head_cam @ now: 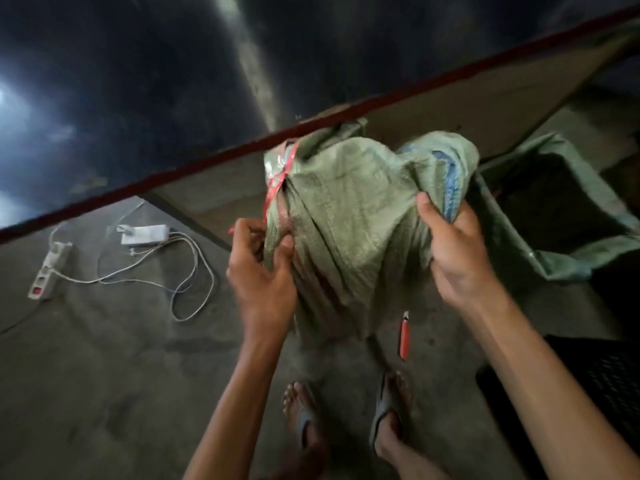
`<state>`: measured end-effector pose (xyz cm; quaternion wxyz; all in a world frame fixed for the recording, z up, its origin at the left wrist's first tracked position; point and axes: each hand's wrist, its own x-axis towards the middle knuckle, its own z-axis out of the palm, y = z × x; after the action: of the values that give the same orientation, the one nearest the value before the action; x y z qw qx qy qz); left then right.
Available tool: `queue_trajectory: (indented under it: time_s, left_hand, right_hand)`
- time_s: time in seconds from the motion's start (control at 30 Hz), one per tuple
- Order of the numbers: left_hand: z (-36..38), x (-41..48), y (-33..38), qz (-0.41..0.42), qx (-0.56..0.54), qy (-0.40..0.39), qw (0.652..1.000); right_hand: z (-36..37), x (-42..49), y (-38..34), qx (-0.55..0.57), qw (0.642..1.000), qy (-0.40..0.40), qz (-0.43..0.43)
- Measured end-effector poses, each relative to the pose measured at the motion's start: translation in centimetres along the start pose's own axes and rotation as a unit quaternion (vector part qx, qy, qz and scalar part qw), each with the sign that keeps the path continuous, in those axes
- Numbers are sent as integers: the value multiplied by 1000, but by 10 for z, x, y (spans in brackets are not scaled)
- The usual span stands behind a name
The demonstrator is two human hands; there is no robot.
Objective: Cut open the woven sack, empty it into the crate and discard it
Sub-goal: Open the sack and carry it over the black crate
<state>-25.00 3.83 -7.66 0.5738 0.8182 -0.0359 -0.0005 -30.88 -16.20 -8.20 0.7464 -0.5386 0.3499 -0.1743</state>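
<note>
At nine o'clock a white power strip (48, 270) lies on the concrete floor (114, 368), with a white adapter (143, 234) and looping cables (187, 271) just beside it; at centre the left hand (263, 271) pinches the green woven sack (346, 216) along its left edge, fingers (285, 245) closed on the fabric just below a band of red tape (280, 178); the sack hangs bunched between both hands; the right hand (457, 258) clutches its right fold, fingers shut on the weave; at five o'clock of the sack a red cutter (404, 336) lies on the floor; at three o'clock stands a sack-lined crate (554, 265); two sandalled feet (346, 417) stand at six o'clock.
</note>
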Motion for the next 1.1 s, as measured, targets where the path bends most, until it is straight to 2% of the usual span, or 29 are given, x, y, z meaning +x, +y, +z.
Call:
queue_trajectory:
  time_s: [0.13,0.23,0.43,0.67,0.83,0.93,1.1]
  left_hand:
    - [-37,-25,78,-1,-6,-69,998]
    - [-54,-55,126,24,-22,-136,990]
    - [-45,-133,173,47,-43,-254,965]
    - [4,-229,197,13,8,-363,932]
    - [61,-313,204,12,73,-425,902]
    - [113,-370,194,9,103,-456,884]
    - [213,-437,142,-18,116,-496,860]
  right_hand:
    - [-34,-91,-72,3,999,17,33]
    - [-62,-165,-106,9,997,69,33]
    - [-129,-273,-111,13,985,169,43]
    - [-213,-350,-104,20,961,256,105]
    - [-311,-395,-88,31,935,317,158]
    - [-379,-405,-66,7,912,362,193]
    - [-481,-382,-8,5,903,376,209]
